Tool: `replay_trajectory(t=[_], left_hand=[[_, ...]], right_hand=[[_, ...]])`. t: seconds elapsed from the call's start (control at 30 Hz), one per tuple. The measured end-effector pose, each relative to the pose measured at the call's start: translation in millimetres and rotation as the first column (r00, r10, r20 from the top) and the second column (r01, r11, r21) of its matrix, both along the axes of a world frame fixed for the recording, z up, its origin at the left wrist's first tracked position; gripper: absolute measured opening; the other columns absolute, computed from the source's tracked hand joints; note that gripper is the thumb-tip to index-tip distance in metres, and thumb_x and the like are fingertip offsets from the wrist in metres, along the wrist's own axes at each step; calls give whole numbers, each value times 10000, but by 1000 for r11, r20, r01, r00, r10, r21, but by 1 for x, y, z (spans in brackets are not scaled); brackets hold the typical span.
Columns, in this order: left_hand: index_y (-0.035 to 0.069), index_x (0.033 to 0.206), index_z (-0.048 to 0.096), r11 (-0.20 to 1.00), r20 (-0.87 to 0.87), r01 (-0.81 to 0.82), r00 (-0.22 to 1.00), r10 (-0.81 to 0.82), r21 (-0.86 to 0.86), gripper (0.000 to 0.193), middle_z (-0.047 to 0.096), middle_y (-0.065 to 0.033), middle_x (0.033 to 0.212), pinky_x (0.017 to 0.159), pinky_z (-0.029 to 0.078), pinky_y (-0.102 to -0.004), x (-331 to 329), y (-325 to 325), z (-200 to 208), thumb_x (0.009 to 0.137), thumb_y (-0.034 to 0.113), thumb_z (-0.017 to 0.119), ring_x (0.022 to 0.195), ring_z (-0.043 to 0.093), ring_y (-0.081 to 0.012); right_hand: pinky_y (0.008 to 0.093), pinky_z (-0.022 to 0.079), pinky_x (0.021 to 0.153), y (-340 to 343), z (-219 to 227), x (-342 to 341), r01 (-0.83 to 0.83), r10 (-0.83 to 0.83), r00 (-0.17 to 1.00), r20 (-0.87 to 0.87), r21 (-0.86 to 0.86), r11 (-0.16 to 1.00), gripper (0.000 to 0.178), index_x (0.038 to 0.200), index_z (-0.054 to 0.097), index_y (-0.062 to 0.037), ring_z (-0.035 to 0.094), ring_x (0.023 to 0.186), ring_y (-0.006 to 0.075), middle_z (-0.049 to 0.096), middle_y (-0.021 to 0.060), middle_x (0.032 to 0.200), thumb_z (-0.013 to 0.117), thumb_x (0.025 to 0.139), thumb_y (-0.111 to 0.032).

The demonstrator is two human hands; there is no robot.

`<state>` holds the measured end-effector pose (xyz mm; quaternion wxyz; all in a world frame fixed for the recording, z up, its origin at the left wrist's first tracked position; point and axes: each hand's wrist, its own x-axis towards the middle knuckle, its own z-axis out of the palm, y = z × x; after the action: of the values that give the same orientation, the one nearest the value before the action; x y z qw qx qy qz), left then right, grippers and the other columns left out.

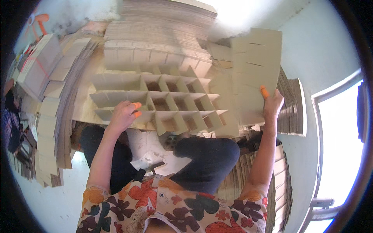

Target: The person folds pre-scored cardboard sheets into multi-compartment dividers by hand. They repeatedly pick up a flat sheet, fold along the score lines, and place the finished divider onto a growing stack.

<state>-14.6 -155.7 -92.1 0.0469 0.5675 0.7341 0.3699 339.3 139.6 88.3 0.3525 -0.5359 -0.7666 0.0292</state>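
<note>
Broadly, the biggest mass is the stack of flat cardboard (pixel 155 35) along the back, with another row of cardboard sheets (pixel 70 81) to the left and a smaller stack (pixel 293 101) by the right wall. Between them sits a pale table (pixel 83 101), and on its middle stands the cardboard grid (pixel 180 103): long strips run left to right, and shorter cross-pieces close them into square cells towards the right. At the left, the long strips run on without cross-pieces and lean a little.

Next in size comes the slitted cardboard sheet (pixel 256 58), raised to the right of the grid and apart from its cells, several dark slits showing across its face. The right hand (pixel 274 101) has it by the lower right edge, closed in a pinch with one covered digit on the face. The left hand (pixel 125 113) is half curled at the grid's near left side; whether it pinches a strip or merely steadies it, I cannot tell. Smallest are the orange finger covers (pixel 136 105).

To work well here, I would keep the long strips upright and evenly spaced with the left hand, match every slit to its strip before pressing, and push down evenly so that no thin edge buckles.
</note>
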Motion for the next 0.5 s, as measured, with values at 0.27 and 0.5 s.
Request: replay_trajectory(t=[0.27, 0.5], left_hand=[[-15, 982, 622, 997, -111, -38, 993, 45, 69, 373, 640, -122, 778, 759, 438, -383, -16, -27, 11, 680, 176, 728, 780, 585, -280], [23, 1003, 632, 991, -135, -45, 989, 62, 123, 413, 622, -123, 800, 731, 436, -405, -35, -52, 7, 646, 180, 766, 785, 570, -290]], right_hand=[[284, 447, 632, -90, -73, -124, -504, 349, 846, -402, -392, 770, 205, 945, 600, 58, 498, 734, 121, 616, 73, 838, 482, 928, -109], [281, 465, 719, -84, -93, -135, -361, 267, 932, -244, -669, 650, 366, 1054, 608, 27, 548, 856, 121, 626, 69, 919, 641, 852, -276]])
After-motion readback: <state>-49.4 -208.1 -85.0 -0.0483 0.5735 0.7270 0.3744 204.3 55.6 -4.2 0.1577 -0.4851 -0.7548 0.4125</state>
